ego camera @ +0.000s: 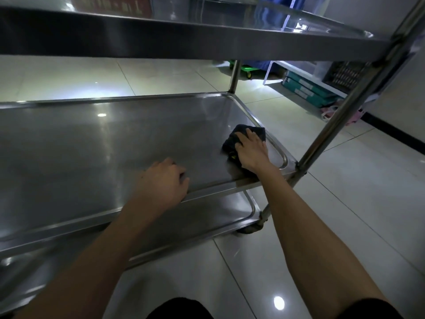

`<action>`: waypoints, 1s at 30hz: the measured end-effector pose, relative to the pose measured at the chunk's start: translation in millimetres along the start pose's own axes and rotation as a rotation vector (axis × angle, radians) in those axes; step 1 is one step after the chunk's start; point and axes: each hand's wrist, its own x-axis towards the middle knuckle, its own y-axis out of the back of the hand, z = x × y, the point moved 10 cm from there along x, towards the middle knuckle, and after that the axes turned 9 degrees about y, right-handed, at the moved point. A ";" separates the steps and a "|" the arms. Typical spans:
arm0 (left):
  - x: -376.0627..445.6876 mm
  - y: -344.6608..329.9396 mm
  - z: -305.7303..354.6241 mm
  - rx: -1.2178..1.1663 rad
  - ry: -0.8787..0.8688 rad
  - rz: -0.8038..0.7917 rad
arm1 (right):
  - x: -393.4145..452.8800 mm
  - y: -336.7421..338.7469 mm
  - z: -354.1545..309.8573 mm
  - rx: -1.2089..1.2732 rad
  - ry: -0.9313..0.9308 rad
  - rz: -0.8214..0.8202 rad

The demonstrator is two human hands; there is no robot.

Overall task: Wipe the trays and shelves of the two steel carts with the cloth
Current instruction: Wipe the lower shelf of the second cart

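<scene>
A steel cart fills the view, with its top tray (184, 35) overhead, a middle shelf (103, 139) in front of me and a bottom shelf (202, 217) below. My right hand (251, 151) presses a dark cloth (230, 143) flat onto the middle shelf near its right end. My left hand (164, 180) rests on the near rim of the same shelf, fingers curled over the edge. Only one cart is visible.
The cart's right post (340, 111) and far post (234, 77) rise beside the shelf. A caster (250, 229) sits under the right corner. A low white rack with green boxes (308, 88) and a green dolly (243, 70) stand on the tiled floor (345, 203) beyond.
</scene>
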 end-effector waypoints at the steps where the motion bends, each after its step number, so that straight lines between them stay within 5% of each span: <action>1: 0.6 2.6 -5.6 -0.027 -0.004 -0.008 | 3.8 -4.1 -12.1 -0.001 0.021 -0.011; 16: -5.3 37.6 -143.3 0.027 0.160 0.147 | 46.2 -40.0 -323.7 0.263 0.483 -0.108; 26: 16.6 35.8 -76.8 -0.136 0.083 0.216 | 55.6 -15.8 -219.4 0.341 0.375 -0.074; 30: 33.1 0.8 -23.0 -0.031 -0.029 -0.007 | 62.6 -1.7 -149.9 0.279 0.264 -0.050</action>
